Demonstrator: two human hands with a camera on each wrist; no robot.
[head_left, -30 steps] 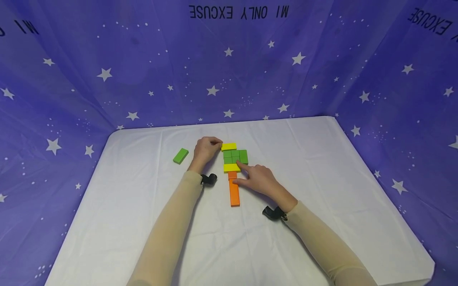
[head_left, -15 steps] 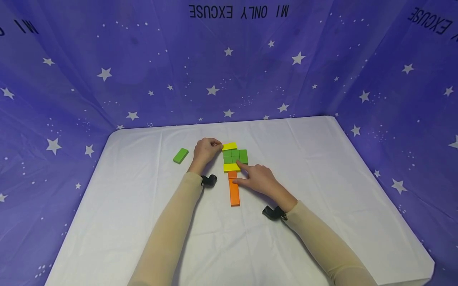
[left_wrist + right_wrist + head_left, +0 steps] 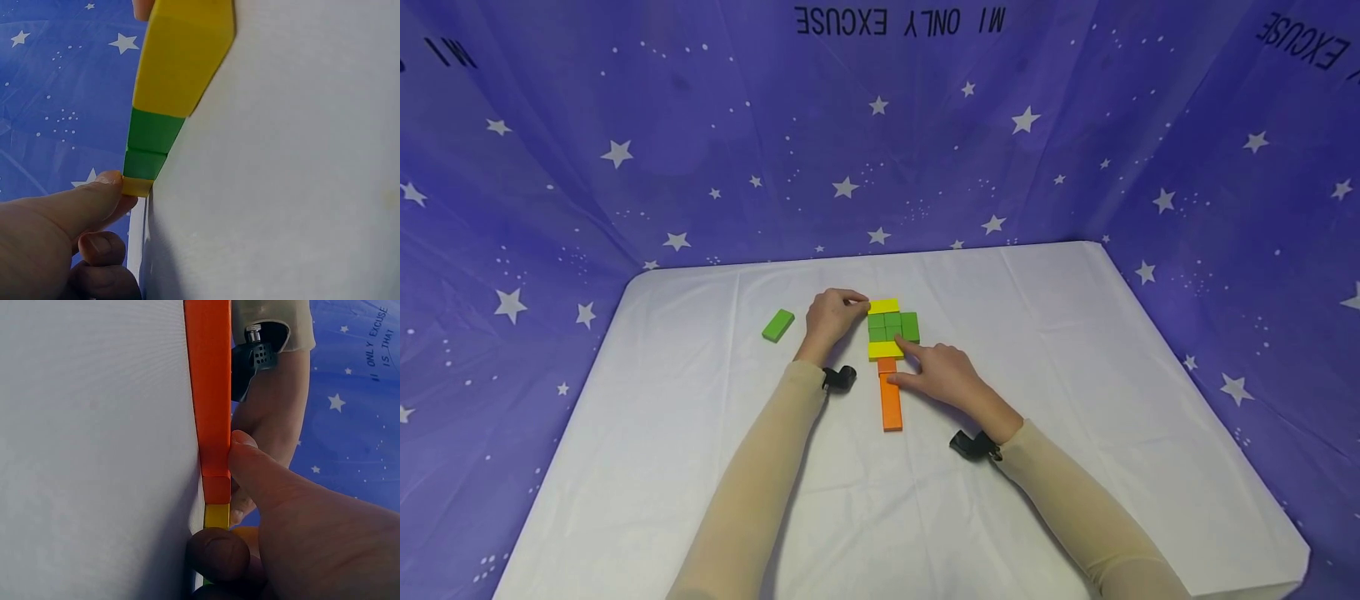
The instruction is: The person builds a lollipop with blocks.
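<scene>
On the white cloth, flat wooden blocks form a figure with a stem. Its far end is a yellow block (image 3: 883, 306), whose left end my left hand (image 3: 832, 313) pinches between thumb (image 3: 94, 199) and finger. Nearer are small green blocks (image 3: 877, 321), with a longer green block (image 3: 911, 327) along their right side. Another yellow block (image 3: 883, 351) lies below them, then a short orange block (image 3: 887, 365) and a long orange block (image 3: 891, 408). My right hand (image 3: 946, 373) comes in from the right, its index fingertip over the green blocks and its thumb touching the long orange block.
A loose green block (image 3: 778, 325) lies to the left of my left hand. The white table (image 3: 1060, 350) has purple star-printed cloth (image 3: 925, 167) standing behind it and at both sides. Black wrist cameras (image 3: 839, 378) hang under both forearms.
The far yellow block has shifted slightly right and turned from a slight tilt to lie square against the green blocks. My left hand moved right with it; my right hand stayed put.
</scene>
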